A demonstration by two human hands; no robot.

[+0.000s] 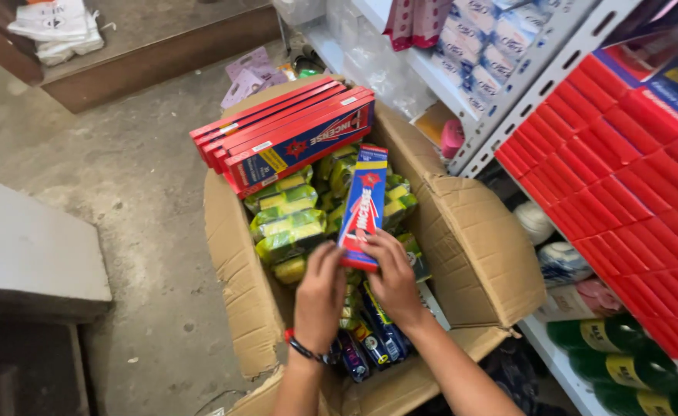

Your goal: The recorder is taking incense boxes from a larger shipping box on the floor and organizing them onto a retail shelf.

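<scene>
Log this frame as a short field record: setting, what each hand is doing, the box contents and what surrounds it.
setting: shop floor beside metal shelving
left hand: grips the near end of a long blue and red carton
right hand: grips the same end from the other side
container: open cardboard box on the floor
on box rim: stack of matching long cartons
inside box: yellow-green wrapped packs, dark blue packets
shelves: red packets, green bottles
</scene>
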